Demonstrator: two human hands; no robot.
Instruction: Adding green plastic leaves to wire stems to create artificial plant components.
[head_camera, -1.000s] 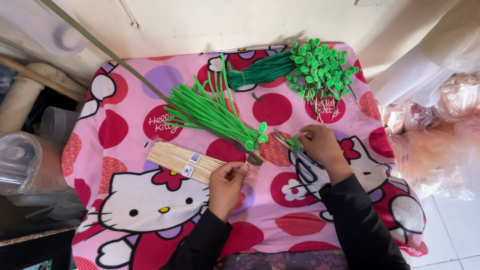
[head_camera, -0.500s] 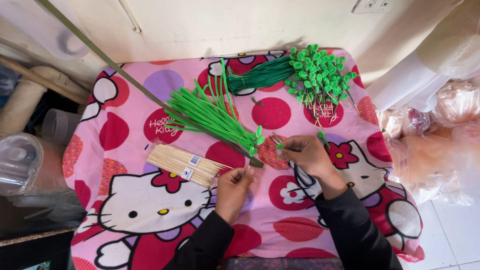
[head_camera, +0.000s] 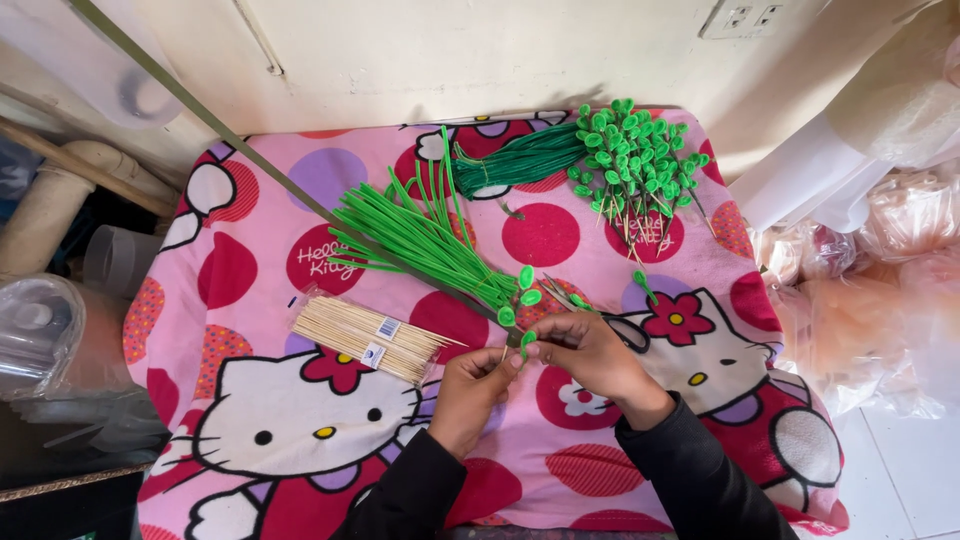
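Pink cartoon-cat cloth (head_camera: 300, 420) covers the bench below a cream wall. Both hands meet near the centre: the left hand (head_camera: 475, 385) pinches a thin wooden stick (head_camera: 506, 352), and the right hand (head_camera: 590, 355) closes its fingers on a small green leaf piece (head_camera: 527, 342) at the stick's tip. At 9 o'clock from them lies a packet of skewers (head_camera: 365, 338); at 11 o'clock, loose green stems (head_camera: 420, 240); at 1 o'clock, a bundle of finished leafy stems (head_camera: 630, 160).

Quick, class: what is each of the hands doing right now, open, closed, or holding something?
Left hand: closed, fingertips pinching a thin wooden stick.
Right hand: closed, pinching a small green leaf piece at the stick's tip.
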